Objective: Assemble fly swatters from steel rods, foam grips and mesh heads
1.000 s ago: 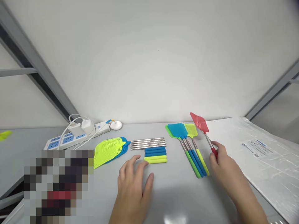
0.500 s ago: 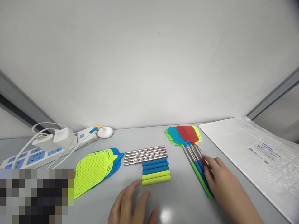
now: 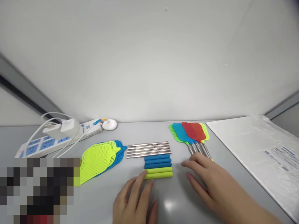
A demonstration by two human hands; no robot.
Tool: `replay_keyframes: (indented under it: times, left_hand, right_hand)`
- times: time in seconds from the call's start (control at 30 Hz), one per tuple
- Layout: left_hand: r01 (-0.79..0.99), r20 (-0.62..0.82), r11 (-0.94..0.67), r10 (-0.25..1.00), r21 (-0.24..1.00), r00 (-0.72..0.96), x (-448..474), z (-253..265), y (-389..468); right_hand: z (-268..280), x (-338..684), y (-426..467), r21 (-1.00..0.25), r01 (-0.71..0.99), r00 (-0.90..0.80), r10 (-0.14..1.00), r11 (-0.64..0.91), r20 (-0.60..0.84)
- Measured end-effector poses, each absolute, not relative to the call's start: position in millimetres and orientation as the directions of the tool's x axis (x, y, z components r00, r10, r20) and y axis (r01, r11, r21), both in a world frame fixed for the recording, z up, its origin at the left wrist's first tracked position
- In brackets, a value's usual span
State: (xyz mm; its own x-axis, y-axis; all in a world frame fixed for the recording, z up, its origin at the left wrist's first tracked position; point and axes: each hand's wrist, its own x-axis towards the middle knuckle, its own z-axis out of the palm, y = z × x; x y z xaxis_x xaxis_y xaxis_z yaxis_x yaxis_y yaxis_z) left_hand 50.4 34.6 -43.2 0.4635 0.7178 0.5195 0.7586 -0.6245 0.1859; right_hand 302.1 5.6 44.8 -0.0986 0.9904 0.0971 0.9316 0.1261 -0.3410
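Observation:
My left hand (image 3: 135,200) hovers palm down with its fingers apart, its fingertips at the left ends of the yellow-green handle grips (image 3: 161,172). Just behind these lie blue handle grips (image 3: 157,160) and a row of several silver metal rods (image 3: 149,148). My right hand (image 3: 207,180) is open, between the grips and a fan of fly swatters (image 3: 193,132) with green, blue, red and yellow-green heads. It hides most of the swatters' handles. On the left, loose yellow-green swatter heads (image 3: 95,160) overlap blue swatter heads (image 3: 120,157).
A white power strip (image 3: 87,132) with plugged-in chargers (image 3: 70,127) and white cables stands at the back left. Beside it sits a round white object (image 3: 109,124). A flat white plastic-wrapped package (image 3: 254,146) covers the right side. A pixelated patch masks the lower left.
My right hand has let go of the red-handled swatter and moved left, fingers opening. My left hand has come up to the yellow-green grips. The camera view has shifted slightly.

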Motion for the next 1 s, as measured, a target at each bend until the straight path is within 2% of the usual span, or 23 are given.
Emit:
replay_keyframes:
  times: [0.13,0.23,0.47,0.6,0.77,0.87,1.0]
  left_hand:
    - [0.757,0.467,-0.64,0.713,0.129,0.523,52,-30,31]
    - [0.762,0.429,-0.633,0.732,0.14,0.529,53,-18,27]
    - [0.74,0.379,-0.549,0.827,0.388,0.415,60,1,12]
    - [0.752,0.339,-0.525,0.846,0.399,0.411,62,-1,9]
    - [0.817,0.326,-0.395,0.906,0.42,0.27,64,-6,7]
    - [0.805,0.293,-0.398,0.911,0.44,0.29,64,-5,6]
    - [0.773,0.262,-0.421,0.906,0.474,0.333,61,-3,4]
  right_hand:
    - [60,296,54,-0.223,0.923,-0.32,0.947,0.314,0.011]
    - [60,284,102,-0.221,0.895,-0.398,0.918,0.387,-0.002]
    - [40,265,168,-0.204,0.894,-0.413,0.91,0.399,-0.031]
    - [38,265,171,-0.191,0.907,-0.392,0.918,0.375,-0.057]
    - [38,259,165,-0.212,0.879,-0.448,0.892,0.428,-0.055]
    - [37,258,165,-0.206,0.851,-0.503,0.863,0.483,-0.054]
    - [38,257,166,-0.124,0.837,-0.541,0.84,0.533,-0.036]
